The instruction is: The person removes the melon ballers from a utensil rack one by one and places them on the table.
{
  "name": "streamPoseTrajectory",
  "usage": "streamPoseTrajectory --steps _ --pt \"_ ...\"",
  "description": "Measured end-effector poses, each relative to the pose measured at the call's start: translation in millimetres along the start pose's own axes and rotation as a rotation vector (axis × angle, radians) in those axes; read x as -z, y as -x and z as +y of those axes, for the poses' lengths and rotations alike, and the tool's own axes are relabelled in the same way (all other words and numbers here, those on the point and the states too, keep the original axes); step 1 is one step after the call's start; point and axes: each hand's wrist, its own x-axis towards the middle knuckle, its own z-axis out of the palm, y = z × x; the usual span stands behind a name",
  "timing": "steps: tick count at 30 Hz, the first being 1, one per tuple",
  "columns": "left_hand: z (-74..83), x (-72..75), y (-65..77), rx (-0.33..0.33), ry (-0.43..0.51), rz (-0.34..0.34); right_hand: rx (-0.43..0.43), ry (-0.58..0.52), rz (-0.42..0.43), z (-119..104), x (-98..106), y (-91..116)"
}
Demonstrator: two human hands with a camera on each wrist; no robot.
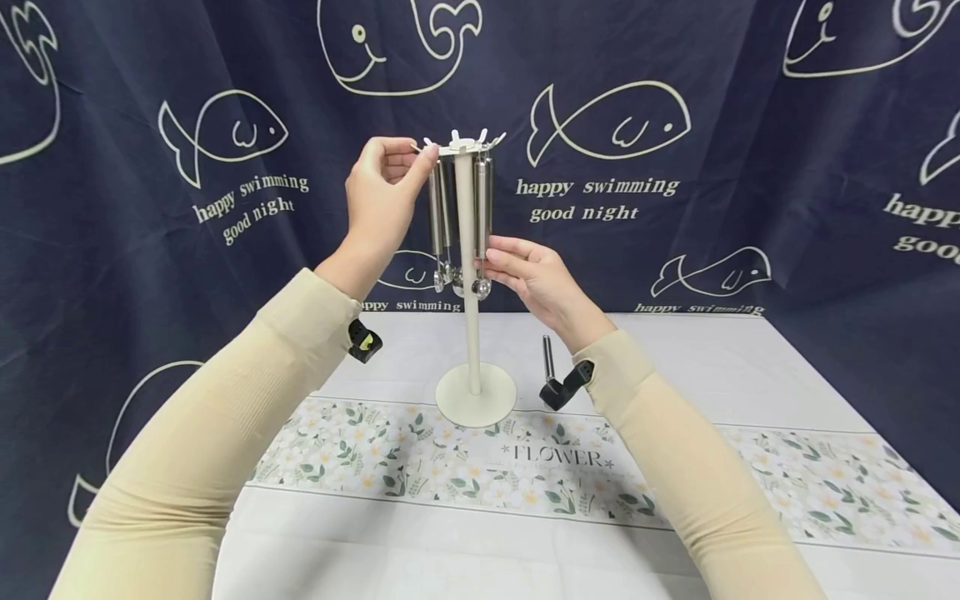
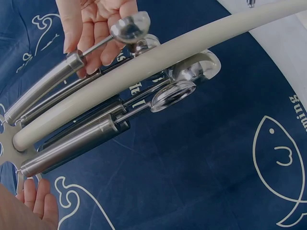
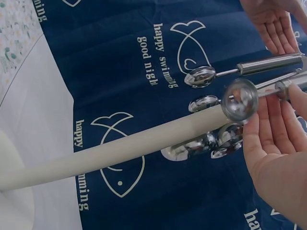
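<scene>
A cream utensil stand (image 1: 468, 333) rises upright from its round base, with a ring of hooks on top. Several metal kitchen tools with tubular handles hang from the hooks, their round and oval bowls (image 2: 172, 96) pointing down. High on the stand's left side, my left hand (image 1: 386, 187) pinches the hooked rim between thumb and fingers. My right hand (image 1: 536, 279) pinches the lower handle of a small round metal scoop (image 3: 240, 99) hanging on the right. Its thumb lies on the near side of the handle, with the other fingers behind.
A metal handle (image 1: 547, 357) shows on the white table (image 1: 690, 358), partly hidden behind the right wrist camera (image 1: 564, 385). A floral table runner (image 1: 337, 446) crosses under the stand's base. Behind hangs a dark blue curtain (image 1: 600, 50) printed with fish.
</scene>
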Motion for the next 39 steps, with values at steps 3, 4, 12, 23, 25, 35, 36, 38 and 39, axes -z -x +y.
streamPoseTrajectory --steps 3,4,12,23,25,35,36,38,39 --pt "0.1 0.1 0.4 0.001 -0.002 -0.003 -0.005 -0.017 -0.020 0.3 -0.9 -0.5" --pt "0.1 -0.1 0.6 0.000 -0.001 -0.005 -0.005 -0.023 -0.028 0.4 -1.0 -0.6" --pt "-0.1 -0.1 1.5 -0.008 0.000 -0.010 0.021 -0.045 -0.064 -2.6 -5.2 0.0" --pt "-1.5 -1.6 2.0 -0.005 0.023 -0.011 0.023 -0.070 -0.047 -9.4 -8.7 2.0" --pt "-1.7 -1.5 2.2 -0.006 0.016 -0.008 0.022 -0.069 -0.042 -10.1 -8.9 2.2" --pt "-1.3 -2.2 0.9 -0.005 0.021 0.004 0.052 -0.119 -0.053 -12.8 -11.4 2.5" --pt "-1.1 -2.1 0.7 -0.007 0.026 0.005 0.059 -0.122 -0.054 -12.9 -11.7 2.4" --pt "-1.1 -2.0 0.4 -0.006 0.027 0.007 0.071 -0.120 -0.052 -12.9 -11.7 2.2" --pt "-1.1 -2.0 0.4 -0.005 0.027 0.007 0.076 -0.117 -0.048 -13.0 -11.8 2.4"
